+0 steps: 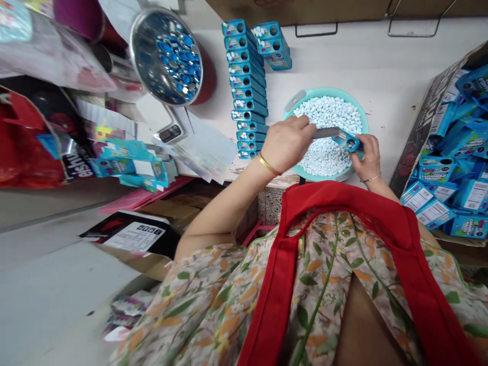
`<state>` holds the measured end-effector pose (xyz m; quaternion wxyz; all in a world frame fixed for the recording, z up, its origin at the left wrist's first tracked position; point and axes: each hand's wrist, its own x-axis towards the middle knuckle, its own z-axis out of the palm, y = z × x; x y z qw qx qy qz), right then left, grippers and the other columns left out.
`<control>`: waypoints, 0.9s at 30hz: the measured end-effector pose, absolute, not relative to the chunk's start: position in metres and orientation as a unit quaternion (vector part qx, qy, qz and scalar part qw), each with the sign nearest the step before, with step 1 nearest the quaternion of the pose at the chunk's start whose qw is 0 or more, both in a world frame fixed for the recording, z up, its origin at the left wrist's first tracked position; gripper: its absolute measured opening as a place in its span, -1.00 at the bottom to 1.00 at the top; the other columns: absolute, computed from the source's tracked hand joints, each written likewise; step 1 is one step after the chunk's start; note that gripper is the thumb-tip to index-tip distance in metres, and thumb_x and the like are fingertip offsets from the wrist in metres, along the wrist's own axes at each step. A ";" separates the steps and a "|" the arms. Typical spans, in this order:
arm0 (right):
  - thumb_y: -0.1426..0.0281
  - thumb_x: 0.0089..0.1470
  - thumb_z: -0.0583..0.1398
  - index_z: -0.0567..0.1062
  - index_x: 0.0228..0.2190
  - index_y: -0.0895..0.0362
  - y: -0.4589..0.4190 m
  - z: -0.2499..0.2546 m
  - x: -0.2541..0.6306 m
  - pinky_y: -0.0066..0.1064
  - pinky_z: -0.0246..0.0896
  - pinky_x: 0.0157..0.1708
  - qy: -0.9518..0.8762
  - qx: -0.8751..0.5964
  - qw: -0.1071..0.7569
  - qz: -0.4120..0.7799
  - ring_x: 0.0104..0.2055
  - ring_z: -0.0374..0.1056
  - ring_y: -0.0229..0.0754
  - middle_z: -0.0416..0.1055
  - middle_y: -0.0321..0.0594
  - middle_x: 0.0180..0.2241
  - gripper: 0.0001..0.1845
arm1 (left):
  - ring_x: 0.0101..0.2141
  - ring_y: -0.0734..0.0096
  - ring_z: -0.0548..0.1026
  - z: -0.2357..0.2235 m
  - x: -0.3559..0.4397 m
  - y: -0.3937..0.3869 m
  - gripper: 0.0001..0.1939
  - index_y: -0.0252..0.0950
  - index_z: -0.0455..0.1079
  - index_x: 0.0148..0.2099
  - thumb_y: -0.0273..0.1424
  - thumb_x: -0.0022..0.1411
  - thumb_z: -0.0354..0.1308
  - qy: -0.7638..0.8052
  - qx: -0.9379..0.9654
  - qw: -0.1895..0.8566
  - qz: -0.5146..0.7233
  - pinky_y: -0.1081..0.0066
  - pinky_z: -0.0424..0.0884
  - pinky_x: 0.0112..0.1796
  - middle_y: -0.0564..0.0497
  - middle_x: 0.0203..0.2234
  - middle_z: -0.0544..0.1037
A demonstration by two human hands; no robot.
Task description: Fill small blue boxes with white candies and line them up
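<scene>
My left hand point(287, 144), with a gold bangle at the wrist, is closed on a grey flat tool point(325, 133). The tool's far end reaches a small blue candy box point(347, 141); whether it goes inside I cannot make out. My right hand point(368, 158) grips that box, tilted, by its right end between thumb and fingers. A dark round hole shows in the box's top. Both hands are above a turquoise basin point(365, 113) full of small pale blue and white candies point(330, 109).
Similar candy boxes point(247, 81) stand in a row behind my left hand, with a few more point(275, 48) beside them. Left are a steel bowl point(147, 61) of blue caps, a scale point(170, 133) and flattened cartons point(139, 165). A cardboard carton point(414, 129) of blue boxes stands right.
</scene>
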<state>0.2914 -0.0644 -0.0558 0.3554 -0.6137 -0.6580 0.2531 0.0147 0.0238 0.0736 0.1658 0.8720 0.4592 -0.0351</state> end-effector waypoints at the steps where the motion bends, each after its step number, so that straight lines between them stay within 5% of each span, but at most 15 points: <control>1: 0.05 0.29 0.17 0.44 0.07 -0.01 -0.064 -0.053 0.296 0.25 0.41 0.21 -0.649 -0.620 0.358 0.257 0.12 0.41 0.17 0.48 -0.01 0.03 -0.58 | 0.00 -0.06 0.51 0.055 0.001 0.027 -0.77 -0.16 0.52 0.09 -0.35 0.48 0.10 0.472 0.863 0.177 -0.044 0.04 0.51 -0.06 -0.20 -0.07 0.60; 7: -0.05 0.26 0.23 0.46 0.03 0.00 -0.062 -0.038 0.321 0.20 0.48 0.11 -0.610 -0.662 0.378 0.216 0.05 0.45 0.11 0.48 -0.06 -0.04 -0.52 | 0.03 0.05 0.54 -0.056 -0.005 0.004 -0.81 -0.25 0.54 0.03 -0.43 0.45 0.15 0.483 0.805 0.325 -0.117 0.18 0.47 0.03 -0.23 0.00 0.62; 13: 0.00 0.25 0.28 0.45 0.05 0.03 -0.066 -0.036 0.327 0.22 0.49 0.12 -0.597 -0.668 0.391 0.210 0.02 0.45 0.08 0.47 -0.07 -0.05 -0.51 | 0.18 0.08 0.53 -0.086 0.058 -0.016 -0.64 -0.37 0.44 0.26 -0.38 0.52 0.09 0.469 0.768 0.435 -0.032 0.19 0.40 0.23 -0.32 0.19 0.58; 21: 0.01 0.26 0.25 0.46 0.08 0.03 -0.069 -0.046 0.320 0.27 0.43 0.19 -0.607 -0.658 0.375 0.240 0.08 0.43 0.14 0.45 -0.02 0.00 -0.51 | -0.06 0.12 0.56 -0.014 0.003 0.004 -0.60 -0.28 0.45 0.18 -0.10 0.57 0.07 0.399 0.809 0.424 0.082 0.19 0.48 0.03 -0.24 0.00 0.61; 27: 0.19 0.22 0.19 0.45 0.08 -0.01 -0.065 -0.054 0.295 0.26 0.41 0.22 -0.663 -0.612 0.351 0.249 0.13 0.41 0.19 0.48 -0.01 0.03 -0.59 | 0.02 0.07 0.56 0.070 0.013 0.017 -0.73 -0.26 0.48 0.16 -0.30 0.54 0.11 0.389 0.868 0.309 -0.003 0.16 0.48 0.03 -0.18 -0.02 0.60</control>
